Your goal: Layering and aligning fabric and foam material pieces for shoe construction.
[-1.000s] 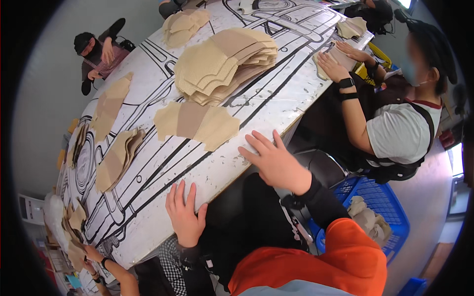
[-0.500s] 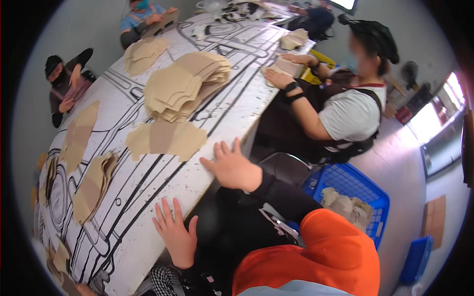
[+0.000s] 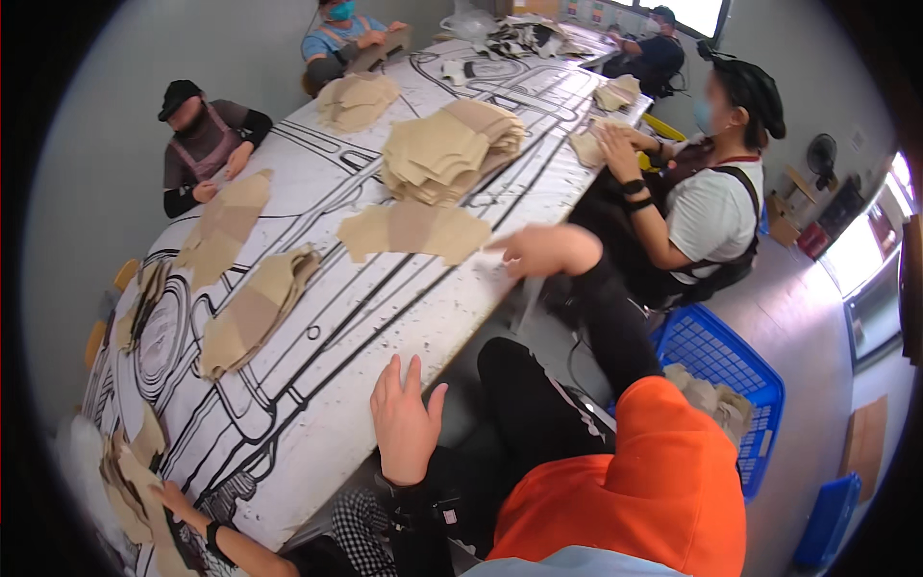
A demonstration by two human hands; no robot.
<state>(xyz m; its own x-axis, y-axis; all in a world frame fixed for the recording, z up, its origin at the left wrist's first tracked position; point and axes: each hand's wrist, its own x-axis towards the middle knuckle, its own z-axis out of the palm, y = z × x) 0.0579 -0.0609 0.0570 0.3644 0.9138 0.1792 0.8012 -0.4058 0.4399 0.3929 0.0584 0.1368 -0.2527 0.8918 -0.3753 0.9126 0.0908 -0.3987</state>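
A flat beige piece with a browner middle band (image 3: pixel 413 231) lies spread on the table, cloth-like in look. At its right-hand corner my right hand (image 3: pixel 553 252) reaches out, its fingers partly bent and smeared by motion. Whether they touch the piece I cannot tell. My left hand (image 3: pixel 406 433) is open over the table's near edge, fingers stretched and holding nothing. Just beyond the flat piece sits a thick stack of similar beige pieces (image 3: pixel 433 159). A folded bundle of them (image 3: pixel 255 313) lies to the left.
Co-workers sit around the white table (image 3: pixel 336 385), which bears black line drawings. One person at right (image 3: pixel 711 212) handles a beige piece; another's hand (image 3: pixel 183 508) is at lower left. A blue basket (image 3: pixel 764 423) with beige pieces stands on the floor at my right.
My right hand has moved forward off the table edge toward the flat piece, its fingers less spread. My left hand stays open. The view has shifted, and the right-hand co-worker's hands have come together.
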